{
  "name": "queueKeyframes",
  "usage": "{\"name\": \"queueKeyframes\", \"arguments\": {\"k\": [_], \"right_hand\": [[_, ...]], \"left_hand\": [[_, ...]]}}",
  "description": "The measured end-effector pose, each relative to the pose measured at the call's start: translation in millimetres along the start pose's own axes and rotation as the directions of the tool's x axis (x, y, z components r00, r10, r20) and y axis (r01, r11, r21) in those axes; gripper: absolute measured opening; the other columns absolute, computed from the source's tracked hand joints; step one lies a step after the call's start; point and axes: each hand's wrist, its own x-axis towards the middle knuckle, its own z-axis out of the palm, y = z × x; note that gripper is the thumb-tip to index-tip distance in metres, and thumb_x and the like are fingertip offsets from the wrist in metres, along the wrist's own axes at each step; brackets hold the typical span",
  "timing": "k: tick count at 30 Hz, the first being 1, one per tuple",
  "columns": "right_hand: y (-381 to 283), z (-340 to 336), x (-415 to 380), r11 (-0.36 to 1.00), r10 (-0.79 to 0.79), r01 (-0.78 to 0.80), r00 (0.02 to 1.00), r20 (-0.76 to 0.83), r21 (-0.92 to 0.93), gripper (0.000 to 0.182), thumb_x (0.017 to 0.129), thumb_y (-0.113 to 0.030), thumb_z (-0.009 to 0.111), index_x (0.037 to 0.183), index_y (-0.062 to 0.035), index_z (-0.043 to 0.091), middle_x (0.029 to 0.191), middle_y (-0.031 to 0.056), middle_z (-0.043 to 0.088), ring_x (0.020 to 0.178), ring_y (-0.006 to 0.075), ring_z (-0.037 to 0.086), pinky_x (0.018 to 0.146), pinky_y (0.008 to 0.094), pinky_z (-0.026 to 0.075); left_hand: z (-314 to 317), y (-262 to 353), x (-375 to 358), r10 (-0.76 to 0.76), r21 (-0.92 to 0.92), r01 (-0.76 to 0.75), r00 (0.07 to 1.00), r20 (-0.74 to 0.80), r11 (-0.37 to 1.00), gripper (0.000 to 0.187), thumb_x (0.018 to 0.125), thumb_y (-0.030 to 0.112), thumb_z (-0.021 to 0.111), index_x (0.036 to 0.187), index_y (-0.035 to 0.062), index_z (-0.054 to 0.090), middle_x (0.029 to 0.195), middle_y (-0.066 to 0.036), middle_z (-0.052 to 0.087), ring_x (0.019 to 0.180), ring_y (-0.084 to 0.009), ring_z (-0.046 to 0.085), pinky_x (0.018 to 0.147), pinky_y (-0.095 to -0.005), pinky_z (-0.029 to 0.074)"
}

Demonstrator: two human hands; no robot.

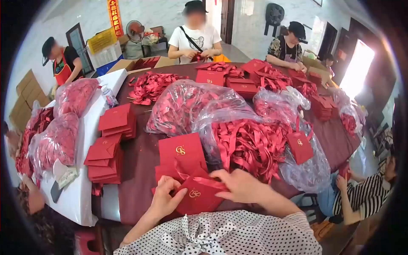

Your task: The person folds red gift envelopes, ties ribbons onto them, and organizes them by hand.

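**Both hands on a red envelope at a crowded worktop**

While the left hand (165,199) grips the lower left corner of a red envelope (199,196), fingers curled round its edge, the right hand (239,185) is closed over the envelope's upper right part, pinching a red ribbon (203,182) that lies across it. The envelope bears a gold monogram and sits at the near edge of the dark worktop (142,163), tilted, just in front of the person's dotted sleeve.

Directly behind it lies a small stack of matching envelopes (182,154), the top one face up. To the right, touching that stack, an open clear plastic bag spills a heap of red ribbons (248,144); a single red envelope (300,147) leans on the bag's right side. A second, fuller bag of ribbons (180,106) stands behind. Left of the hands are two piles of folded red envelopes (106,159), near a white board that carries more filled bags (59,138). Three other people work at the far side, and a person in a striped sleeve (361,193) sits at the right.
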Motion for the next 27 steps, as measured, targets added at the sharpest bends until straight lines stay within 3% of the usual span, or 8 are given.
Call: {"name": "queueKeyframes", "arguments": {"k": [2,8,13,15,19,23,25,27], "right_hand": [[1.6,-24.4,-15.7,0.994,0.086,-0.069,0.974,0.208,-0.088,0.044,0.081,-0.025,0.067,0.117,-0.0106,0.045,0.073,0.0107,0.063,0.067,0.0338,0.062,0.061,0.0421,0.048],[-11.3,-87.6,-45.3,0.833,-0.134,-0.008,0.967,0.216,0.553,0.015,0.079,-0.016,0.072,0.084,-0.0067,0.061,0.073,0.0036,0.063,0.065,0.014,0.061,0.057,0.0277,0.046],[-4.5,-72.2,-41.8,0.369,-0.453,0.16,0.891,0.027,0.916,0.029,0.075,0.001,0.074,0.101,0.0023,0.063,0.095,0.0093,0.061,0.08,0.0142,0.06,0.066,0.026,0.048],[-3.5,-67.8,-39.1,0.246,-0.438,0.287,0.885,-0.158,0.926,0.034,0.074,0.003,0.074,0.105,0.004,0.062,0.098,0.0114,0.06,0.084,0.0155,0.06,0.065,0.027,0.048],[-13.0,-74.2,-43.1,0.118,-0.286,0.116,0.955,-0.078,0.986,0.043,0.073,0.006,0.073,0.113,0.0048,0.059,0.106,0.0143,0.06,0.092,0.0177,0.061,0.069,0.0267,0.051],[-6.0,-67.8,-33.4,0.628,-0.166,0.416,0.897,-0.409,0.658,0.017,0.082,-0.003,0.068,0.099,0.0023,0.067,0.095,0.0107,0.062,0.078,0.0145,0.063,0.067,0.0234,0.049],[-9.0,-69.0,-40.3,0.677,0.121,0.197,0.921,-0.371,0.709,0.012,0.084,-0.004,0.066,0.096,0.0005,0.068,0.091,0.0082,0.059,0.079,0.014,0.061,0.068,0.0235,0.048],[-5.4,-63.3,-35.0,0.886,0.109,0.178,0.816,-0.567,0.427,0.012,0.084,-0.004,0.065,0.096,-0.0013,0.068,0.093,0.0079,0.057,0.084,0.016,0.06,0.071,0.0254,0.048]], "left_hand": [[-8.3,-0.3,3.4,-0.08,-0.074,0.079,0.997,-0.019,0.994,0.018,0.075,0.01,0.073,0.08,0.0026,0.057,0.076,-0.007,0.052,0.076,-0.0209,0.05,0.064,-0.0314,0.041],[-8.5,-4.3,6.5,-0.135,-0.141,0.129,0.99,-0.037,0.982,0.023,0.071,0.011,0.076,0.07,0.0024,0.055,0.075,-0.006,0.053,0.077,-0.0185,0.05,0.062,-0.0295,0.041],[-7.0,-6.0,8.9,0.027,-0.113,-0.028,1.0,-0.011,0.993,0.031,0.067,0.004,0.075,0.064,0.0044,0.044,0.075,-0.006,0.054,0.083,-0.0233,0.047,0.076,-0.0334,0.038],[-7.3,-10.1,5.3,0.015,-0.103,-0.017,1.0,-0.023,0.995,0.034,0.066,0.003,0.076,0.064,0.0045,0.042,0.074,-0.006,0.054,0.085,-0.0234,0.046,0.077,-0.0341,0.038],[-7.1,-7.5,6.3,0.006,-0.099,-0.009,0.999,-0.034,0.995,0.033,0.066,0.004,0.076,0.065,0.0045,0.043,0.075,-0.005,0.054,0.086,-0.0234,0.046,0.079,-0.0342,0.038],[-19.2,0.7,4.7,0.012,-0.134,0.001,0.995,0.099,0.991,0.026,0.069,0.008,0.074,0.07,0.0041,0.048,0.085,-0.006,0.055,0.095,-0.0255,0.046,0.086,-0.0374,0.036],[-29.1,2.8,2.4,0.081,-0.135,-0.051,0.971,0.226,0.99,0.021,0.07,0.007,0.072,0.077,0.0037,0.052,0.094,-0.008,0.056,0.105,-0.0293,0.046,0.093,-0.0402,0.034],[-32.7,0.1,-0.6,0.091,-0.174,-0.053,0.971,0.22,0.983,0.021,0.069,0.006,0.071,0.077,0.0038,0.052,0.094,-0.008,0.056,0.105,-0.0298,0.046,0.093,-0.0403,0.034]]}}
